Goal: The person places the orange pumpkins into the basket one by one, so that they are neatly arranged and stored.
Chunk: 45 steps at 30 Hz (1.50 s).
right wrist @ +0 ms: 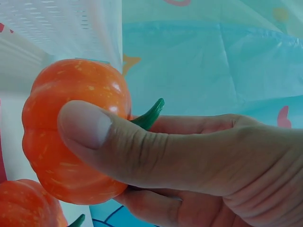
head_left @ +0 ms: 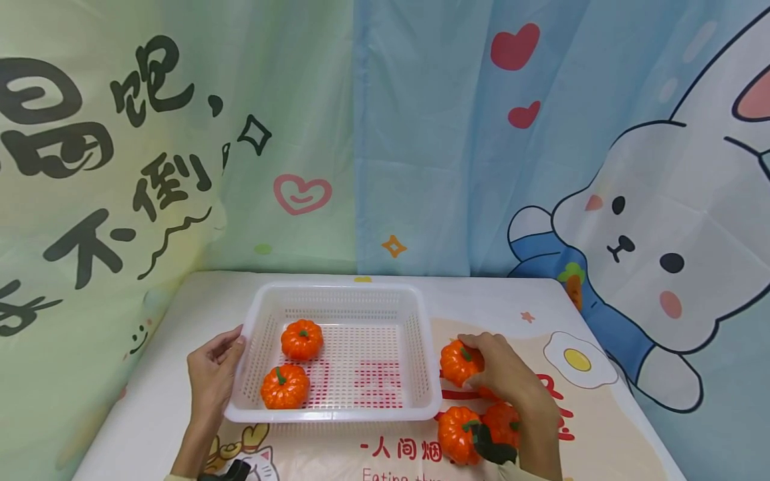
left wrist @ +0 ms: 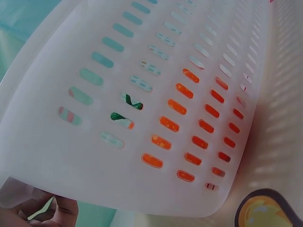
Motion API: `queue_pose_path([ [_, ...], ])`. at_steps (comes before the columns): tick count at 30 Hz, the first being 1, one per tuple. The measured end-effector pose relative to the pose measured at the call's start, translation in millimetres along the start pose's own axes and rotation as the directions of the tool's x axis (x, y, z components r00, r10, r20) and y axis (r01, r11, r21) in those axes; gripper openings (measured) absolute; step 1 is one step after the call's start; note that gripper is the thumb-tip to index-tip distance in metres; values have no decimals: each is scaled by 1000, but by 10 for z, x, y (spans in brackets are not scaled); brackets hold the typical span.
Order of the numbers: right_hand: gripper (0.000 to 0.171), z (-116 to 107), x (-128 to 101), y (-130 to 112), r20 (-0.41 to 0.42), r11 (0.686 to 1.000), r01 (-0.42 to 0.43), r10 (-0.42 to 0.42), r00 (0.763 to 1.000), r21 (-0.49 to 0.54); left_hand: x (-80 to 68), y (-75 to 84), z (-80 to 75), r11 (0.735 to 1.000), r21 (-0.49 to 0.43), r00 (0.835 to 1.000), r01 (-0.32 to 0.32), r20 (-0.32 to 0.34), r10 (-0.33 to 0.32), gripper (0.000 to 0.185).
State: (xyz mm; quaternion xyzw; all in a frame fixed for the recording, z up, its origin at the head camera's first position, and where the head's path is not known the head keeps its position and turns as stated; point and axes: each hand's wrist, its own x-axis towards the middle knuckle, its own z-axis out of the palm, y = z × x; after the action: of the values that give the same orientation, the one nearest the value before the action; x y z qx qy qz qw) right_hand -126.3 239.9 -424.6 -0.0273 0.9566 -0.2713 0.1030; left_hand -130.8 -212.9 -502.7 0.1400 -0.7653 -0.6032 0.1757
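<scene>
1. Two pumpkins lie in the white basket (head_left: 337, 294) already, one at about 12 o'clock (head_left: 302, 339) and one at about 7 o'clock (head_left: 285, 387) of its left half; by my judgement the loading is somewhere near halfway.
2. Three remain outside, at 3 o'clock of the basket on the counter (head_left: 601, 427); the right hand (head_left: 502, 367) has its thumb and fingers curled round the nearest pumpkin (head_left: 458, 362), just beside the basket's right wall; two more pumpkins (head_left: 458, 434) sit toward 6 o'clock of it, untouched.
3. The left hand (head_left: 212, 374) grips the basket's left rim, thumb over the edge.
4. The right wrist view alone shows the thumb pressed across the pumpkin's ribs beside its green stem (right wrist: 149, 115); the left wrist view alone shows orange through the slotted wall (left wrist: 156, 94); only the head view shows the count.
</scene>
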Motion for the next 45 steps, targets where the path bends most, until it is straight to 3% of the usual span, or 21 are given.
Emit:
queue_pose_path([
  [45, 78, -215, -273, -327, -11, 999, 35, -35, 999, -35, -7, 7, 2, 1000, 0, 1000, 17, 1, -17, 37],
])
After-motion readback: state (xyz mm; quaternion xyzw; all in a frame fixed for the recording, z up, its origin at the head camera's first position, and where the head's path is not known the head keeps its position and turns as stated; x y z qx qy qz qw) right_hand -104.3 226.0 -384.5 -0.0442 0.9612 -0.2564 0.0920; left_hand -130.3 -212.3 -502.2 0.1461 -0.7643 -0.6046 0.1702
